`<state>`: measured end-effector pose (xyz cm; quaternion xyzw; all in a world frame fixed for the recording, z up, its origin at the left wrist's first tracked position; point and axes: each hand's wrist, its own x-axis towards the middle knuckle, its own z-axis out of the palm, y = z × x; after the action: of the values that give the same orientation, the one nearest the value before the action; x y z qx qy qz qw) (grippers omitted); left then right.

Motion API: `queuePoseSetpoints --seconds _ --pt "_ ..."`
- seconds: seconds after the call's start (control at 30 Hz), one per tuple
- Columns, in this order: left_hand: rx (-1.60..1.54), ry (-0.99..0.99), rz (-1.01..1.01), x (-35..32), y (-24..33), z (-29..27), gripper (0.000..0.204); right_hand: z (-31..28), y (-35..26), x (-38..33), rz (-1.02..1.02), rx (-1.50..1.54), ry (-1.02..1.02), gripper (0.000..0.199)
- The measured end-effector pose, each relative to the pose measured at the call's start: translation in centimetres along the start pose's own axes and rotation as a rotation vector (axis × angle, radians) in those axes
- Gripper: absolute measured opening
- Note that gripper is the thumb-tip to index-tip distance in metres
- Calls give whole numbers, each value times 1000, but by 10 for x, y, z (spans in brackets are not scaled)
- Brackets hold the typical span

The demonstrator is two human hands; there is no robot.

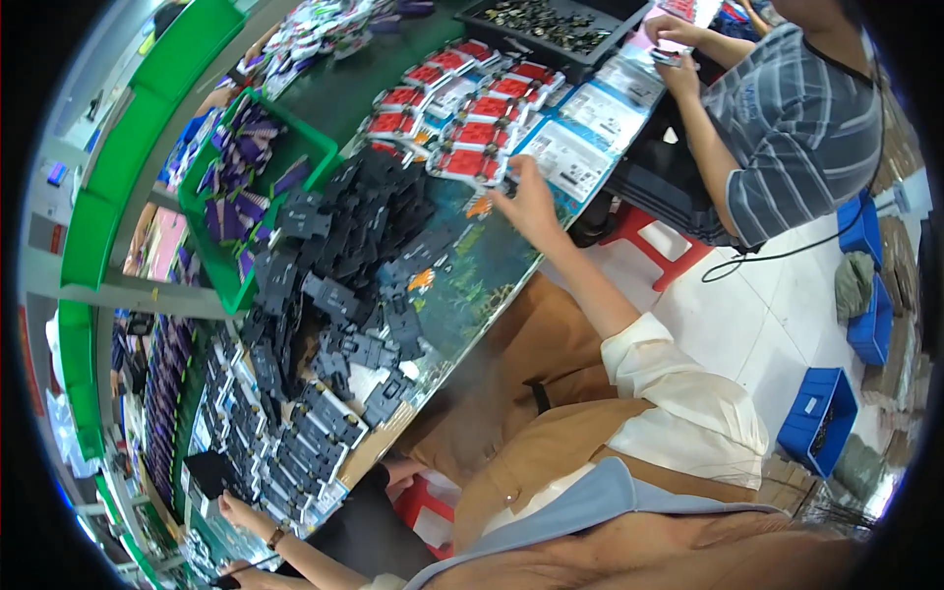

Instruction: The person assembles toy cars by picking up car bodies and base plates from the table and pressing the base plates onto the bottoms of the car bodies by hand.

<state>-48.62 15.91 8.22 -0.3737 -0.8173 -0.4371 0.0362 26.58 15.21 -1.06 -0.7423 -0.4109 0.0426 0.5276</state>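
Red-and-white parts [489, 106]: set out in 2 rough rows at 12 o'clock, counted from mid-view, on the green worktable [452, 317].
Right hand [534, 205]: at 1 o'clock, thumb and forefinger apart around the dark end of the nearest red-and-white part; the detail is small and a little blurred, so I cannot tell whether they press on it.
Left hand: I cannot pick it out with certainty, nor tell its grip.
Orange pieces [421, 280]: 1 just beside the right thumb, another between 9 and 10 o'clock.
Printed sheets [575, 162]: flat at 1 o'clock, beside the red-and-white rows.
Black plates [344, 221]: a loose heap at 10 o'clock, spilling toward 8.
Black-and-white assemblies [305, 452]: close rows at 8 o'clock.
Green crate [321, 155]: at 10 o'clock, beyond the heap, holding purple pieces [241, 177].
Dark tray [521, 43]: between 12 and 1 o'clock, filled with small pieces.
Co-worker in stripes [801, 128]: at 2 o'clock, a small item in 1 hand.
Red stool [644, 241]: between 2 and 3 o'clock.
Blue bin [818, 423]: on the floor at 4 o'clock.
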Motion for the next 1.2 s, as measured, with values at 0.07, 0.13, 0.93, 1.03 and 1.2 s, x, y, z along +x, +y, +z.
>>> queuePoseSetpoints --seconds 0.07,0.13,0.93,1.03,1.2 --pt "-216 -92 8 -15 24 2 40 2 -1 -2 -46 17 21 55" --pt "-318 -163 -5 -62 84 2 46 3 2 0 -48 1 10 56" --pt "-1178 -1727 -659 -423 250 84 56 -81 -61 -117 -17 449 -82 48" --pt "-1443 -1686 -847 -428 254 79 59 -78 -85 -146 -82 546 -229 51" --pt "-1748 -1358 -957 -412 250 62 56 -56 -112 -177 -264 541 -422 54"
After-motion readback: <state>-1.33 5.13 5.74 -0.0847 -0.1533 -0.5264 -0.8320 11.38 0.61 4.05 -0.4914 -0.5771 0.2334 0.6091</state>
